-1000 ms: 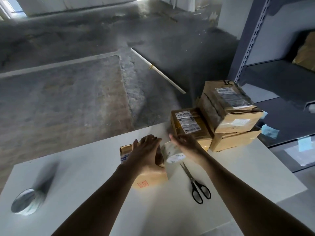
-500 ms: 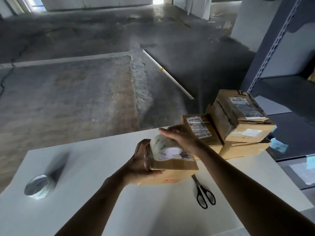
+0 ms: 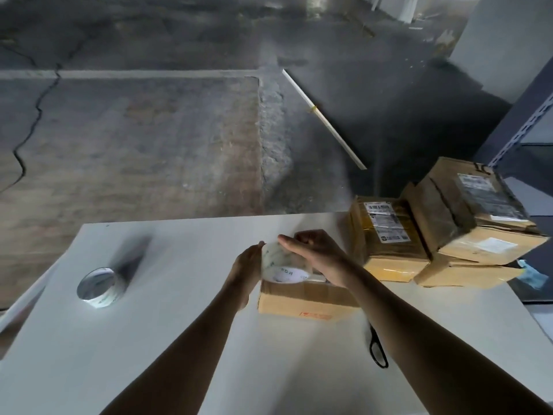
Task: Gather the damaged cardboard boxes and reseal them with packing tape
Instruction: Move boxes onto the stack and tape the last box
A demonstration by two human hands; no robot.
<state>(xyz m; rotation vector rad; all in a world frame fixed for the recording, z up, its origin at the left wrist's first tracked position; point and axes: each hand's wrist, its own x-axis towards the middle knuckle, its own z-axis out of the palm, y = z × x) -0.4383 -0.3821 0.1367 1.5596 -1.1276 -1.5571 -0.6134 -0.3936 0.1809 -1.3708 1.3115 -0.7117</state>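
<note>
A small cardboard box (image 3: 302,299) lies on the white table (image 3: 185,339) in front of me. On its top stands a roll of clear packing tape (image 3: 282,266). My right hand (image 3: 317,253) grips the roll from above and behind. My left hand (image 3: 248,268) holds the box's left end, its fingers against the roll; the fingertips are hidden. Three more taped cardboard boxes are stacked at the table's right: a labelled one (image 3: 389,238), a larger one (image 3: 475,211) on top, and a flat one (image 3: 466,272) underneath.
A second roll of clear tape (image 3: 97,287) stands at the table's left. Black scissors (image 3: 377,350) lie beside my right forearm, partly hidden. A metal shelf upright (image 3: 520,109) rises at the right. Cracked concrete floor with a white pole (image 3: 324,119) lies beyond the table.
The box has come down from a lifted tilt to lie on the table. The tape roll and my right hand have shifted left along its top. The camera tilted down.
</note>
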